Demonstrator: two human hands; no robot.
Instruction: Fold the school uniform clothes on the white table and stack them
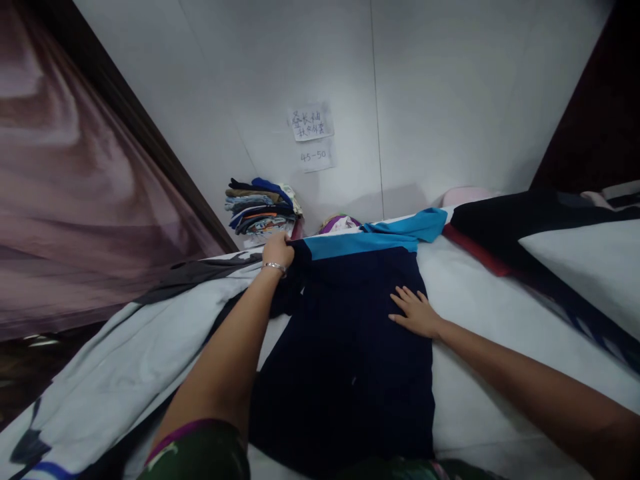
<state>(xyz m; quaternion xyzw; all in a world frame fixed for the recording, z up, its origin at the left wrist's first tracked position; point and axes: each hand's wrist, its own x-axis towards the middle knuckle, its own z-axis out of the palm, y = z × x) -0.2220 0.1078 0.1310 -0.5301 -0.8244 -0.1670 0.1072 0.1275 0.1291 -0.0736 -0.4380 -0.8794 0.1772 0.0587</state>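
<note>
A dark navy jacket (345, 333) with a bright blue band across its top is spread on a white-covered surface. Its blue sleeve (430, 225) reaches out toward the far right. My left hand (278, 251), with a bracelet at the wrist, is closed on the jacket's upper left corner. The left thumb and fingertips are partly hidden. My right hand (414, 313) lies with spread fingers on the right side of the jacket, pressing nothing between them. Dark cloth lies bunched under my left forearm.
Folded clothes (263, 207) are stacked by the wall at the back left. Black and red garments (540, 220) lie at right, grey and white ones (150, 333) at left. Handwritten paper notes (311, 123) hang on the wall (440, 87). A pink curtain (90, 180) hangs at left.
</note>
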